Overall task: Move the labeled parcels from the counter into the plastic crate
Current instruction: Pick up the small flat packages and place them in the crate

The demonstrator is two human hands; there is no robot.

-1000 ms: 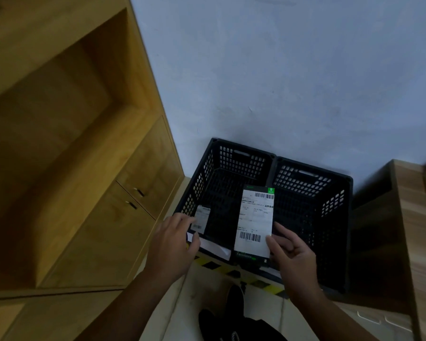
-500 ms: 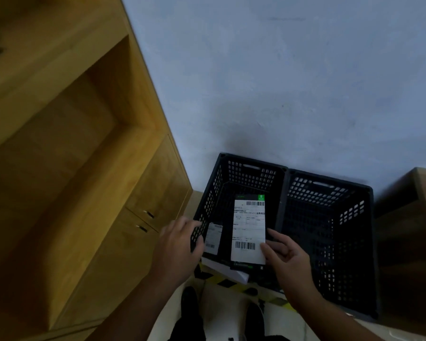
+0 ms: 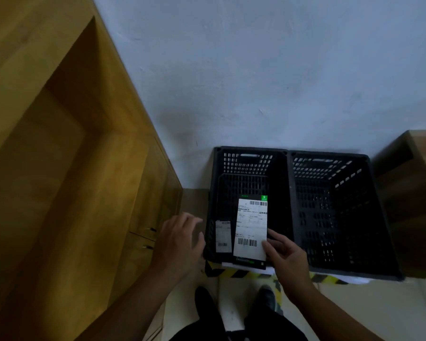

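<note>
From the head view, my right hand pinches the dark parcel at its lower right edge, thumb on the big white barcode label. The parcel is over the near end of the black plastic crate, its bottom end overlapping the near rim. A smaller parcel with its own label is just left of it, by the crate's left wall. My left hand is spread and slack, holding nothing, just outside that wall. A second crate adjoins on the right; a wooden cabinet stands to the left.
</note>
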